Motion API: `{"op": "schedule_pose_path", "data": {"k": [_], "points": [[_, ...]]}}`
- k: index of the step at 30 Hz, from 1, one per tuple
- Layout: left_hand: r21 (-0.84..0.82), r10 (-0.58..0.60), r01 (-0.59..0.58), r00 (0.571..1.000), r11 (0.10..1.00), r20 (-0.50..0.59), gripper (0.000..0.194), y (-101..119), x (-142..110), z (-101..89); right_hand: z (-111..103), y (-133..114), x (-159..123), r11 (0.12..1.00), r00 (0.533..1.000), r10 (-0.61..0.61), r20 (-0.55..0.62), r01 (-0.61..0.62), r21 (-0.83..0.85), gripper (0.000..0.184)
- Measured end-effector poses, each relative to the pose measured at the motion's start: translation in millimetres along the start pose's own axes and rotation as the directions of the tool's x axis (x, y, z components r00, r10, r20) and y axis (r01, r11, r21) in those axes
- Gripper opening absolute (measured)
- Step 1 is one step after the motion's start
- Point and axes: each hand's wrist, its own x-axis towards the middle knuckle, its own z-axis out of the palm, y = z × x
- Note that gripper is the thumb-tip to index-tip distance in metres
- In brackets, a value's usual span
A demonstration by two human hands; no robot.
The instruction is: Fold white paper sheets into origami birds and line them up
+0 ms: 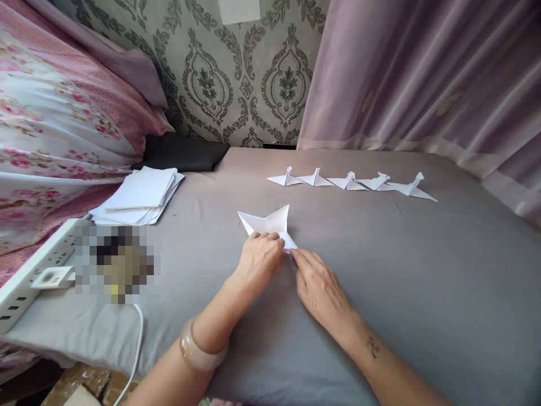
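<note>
A white folded paper (270, 221) with two raised pointed flaps is on the grey cloth in front of me. My left hand (262, 260) is closed over its near part, fingers curled and hiding the folds beneath. At the paper's near right corner, my right hand (319, 279) grips the edge with its fingertips; the thumb is partly hidden. Farther back, several finished paper birds (349, 181) stand in a row with their necks up.
A stack of white paper sheets (139, 194) lies at the left, before a black folded item (181, 152). A white power strip (40, 268) with a plugged-in charger (53, 277) runs along the left edge. A white cable (138, 338) hangs down. Curtains (401, 73) border the right.
</note>
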Motion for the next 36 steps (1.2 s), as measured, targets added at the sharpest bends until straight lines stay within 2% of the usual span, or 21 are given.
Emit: {"op": "schedule_pose_path", "data": {"k": [5,9,16,21,31,36], "points": [[-0.051,0.006,-0.012,0.991,0.999,-0.131,0.008,-29,-19,-1.2,1,-2,-1,0.997,0.999,-0.035,-0.013,0.034,-0.073,0.042],[-0.100,-0.002,-0.019,0.978,0.995,-0.209,0.014,-38,-21,-4.6,5,-5,-3,0.991,0.999,-0.039,-0.031,0.035,-0.126,0.035],[-0.130,0.008,-0.034,0.981,0.991,-0.195,0.025,-43,-23,-5.9,7,-13,-5,0.983,1.000,0.005,-0.023,-0.009,-0.181,0.031],[-0.121,0.007,-0.036,0.973,0.992,-0.233,0.029,-44,-22,-2.3,7,-18,-4,0.971,1.000,0.006,-0.002,-0.007,-0.239,0.032],[-0.119,-0.082,0.051,0.959,0.992,-0.271,0.026,-41,-13,1.2,11,-23,-1,0.957,1.000,0.011,0.004,-0.010,-0.290,0.036],[-0.213,-0.123,0.059,0.947,0.975,-0.296,0.012,-46,-14,2.6,10,-25,0,0.956,1.000,0.011,0.007,-0.008,-0.293,0.037]]}}
